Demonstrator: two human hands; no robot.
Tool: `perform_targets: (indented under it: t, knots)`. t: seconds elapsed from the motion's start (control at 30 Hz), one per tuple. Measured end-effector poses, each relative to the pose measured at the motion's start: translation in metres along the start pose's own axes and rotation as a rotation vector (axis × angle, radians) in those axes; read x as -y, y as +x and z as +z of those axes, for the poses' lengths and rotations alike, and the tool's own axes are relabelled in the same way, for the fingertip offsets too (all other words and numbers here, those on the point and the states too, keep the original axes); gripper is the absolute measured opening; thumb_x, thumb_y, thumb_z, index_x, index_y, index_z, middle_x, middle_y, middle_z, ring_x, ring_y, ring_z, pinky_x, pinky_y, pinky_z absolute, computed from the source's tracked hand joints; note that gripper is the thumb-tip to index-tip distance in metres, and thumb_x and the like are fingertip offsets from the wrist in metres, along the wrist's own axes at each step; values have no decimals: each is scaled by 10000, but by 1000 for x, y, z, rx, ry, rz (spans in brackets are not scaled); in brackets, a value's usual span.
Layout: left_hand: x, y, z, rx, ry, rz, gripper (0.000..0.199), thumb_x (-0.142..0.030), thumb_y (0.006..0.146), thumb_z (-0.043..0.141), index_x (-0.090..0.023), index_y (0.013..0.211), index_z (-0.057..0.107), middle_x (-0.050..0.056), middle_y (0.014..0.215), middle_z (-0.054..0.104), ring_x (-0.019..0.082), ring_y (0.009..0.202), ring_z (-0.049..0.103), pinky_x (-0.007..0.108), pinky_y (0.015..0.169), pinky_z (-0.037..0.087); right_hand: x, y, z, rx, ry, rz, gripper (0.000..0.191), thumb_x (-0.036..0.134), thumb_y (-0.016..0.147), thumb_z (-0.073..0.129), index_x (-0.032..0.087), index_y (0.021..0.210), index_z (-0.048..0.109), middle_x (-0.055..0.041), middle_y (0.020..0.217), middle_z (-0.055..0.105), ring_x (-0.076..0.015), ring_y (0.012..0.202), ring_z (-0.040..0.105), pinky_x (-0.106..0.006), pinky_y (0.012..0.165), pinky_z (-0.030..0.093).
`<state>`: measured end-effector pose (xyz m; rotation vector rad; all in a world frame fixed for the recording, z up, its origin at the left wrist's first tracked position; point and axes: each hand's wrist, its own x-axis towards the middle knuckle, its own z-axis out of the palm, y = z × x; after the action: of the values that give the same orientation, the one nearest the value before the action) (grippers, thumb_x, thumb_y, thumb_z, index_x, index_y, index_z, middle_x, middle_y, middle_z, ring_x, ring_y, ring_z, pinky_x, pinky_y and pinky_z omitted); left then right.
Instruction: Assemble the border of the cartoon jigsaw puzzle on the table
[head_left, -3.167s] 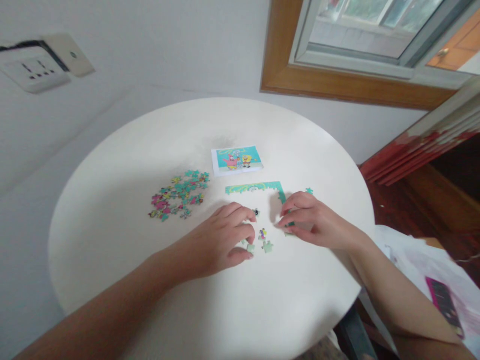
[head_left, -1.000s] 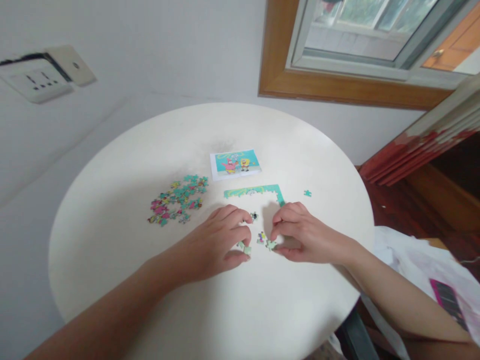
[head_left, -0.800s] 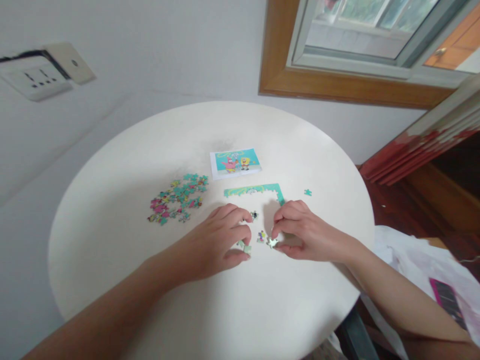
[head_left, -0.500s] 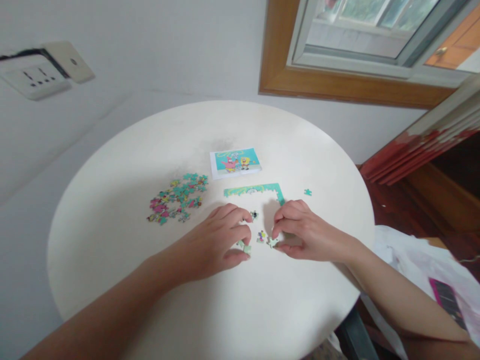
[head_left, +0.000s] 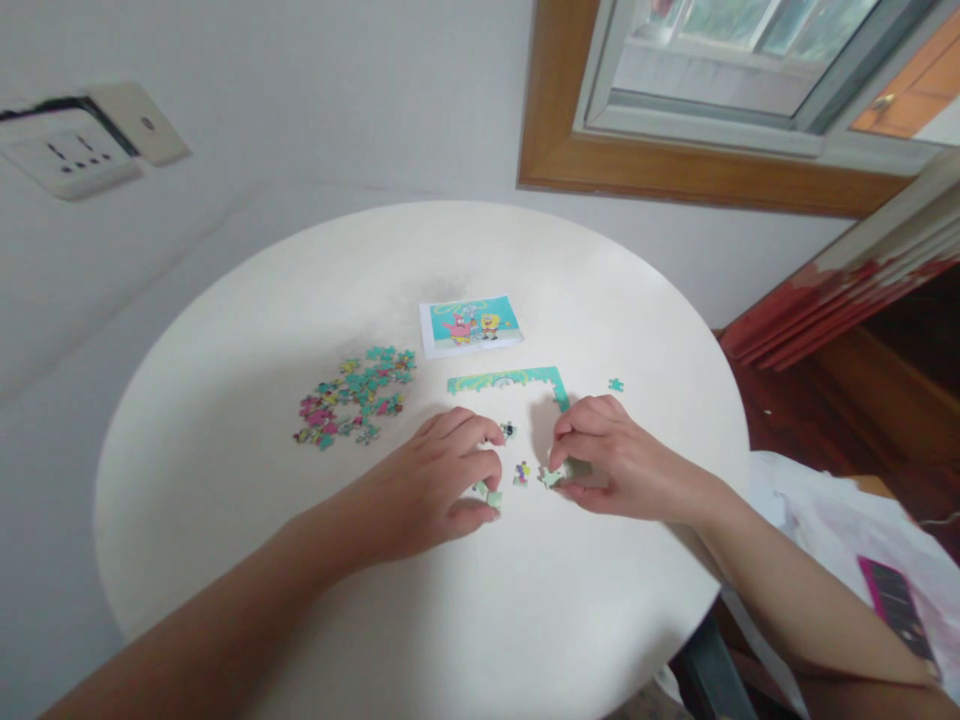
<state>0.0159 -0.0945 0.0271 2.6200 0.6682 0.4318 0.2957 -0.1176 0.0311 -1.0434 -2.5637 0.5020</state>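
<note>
My left hand (head_left: 450, 475) pinches a pale green puzzle piece (head_left: 493, 498) at the table's middle, its fingers curled round it. My right hand (head_left: 611, 460) holds another pale puzzle piece (head_left: 553, 476) between thumb and fingertips, just above or on the table. Between the hands lies a loose multicoloured puzzle piece (head_left: 522, 473). A dark-marked piece (head_left: 509, 430) rests by my left index finger. Beyond the hands, a joined teal puzzle border (head_left: 502, 380) forms a top edge and a right corner; its lower right end is partly hidden by my right hand.
A heap of loose puzzle pieces (head_left: 360, 395) lies to the left on the round white table (head_left: 420, 640). Behind the border sits a cartoon reference picture (head_left: 472, 325). One teal piece (head_left: 616, 384) lies apart at the right. A window (head_left: 705, 90) is beyond.
My right hand has shifted slightly right and away from the multicoloured piece, carrying its pale puzzle piece along. The left hand has barely moved.
</note>
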Motion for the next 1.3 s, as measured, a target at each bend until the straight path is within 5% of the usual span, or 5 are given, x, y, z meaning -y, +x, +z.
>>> perform_targets:
  t: [1.3]
  knots:
    - [1, 1, 1, 6, 17, -3, 97, -216, 861, 697, -200, 919, 621, 87, 1187, 589, 268, 1186, 497, 417, 1030, 360, -6, -5, -9, 31, -32, 75, 151, 275, 835, 723, 231, 979, 710, -58, 1057, 650, -244, 1056, 570, -424, 943, 348]
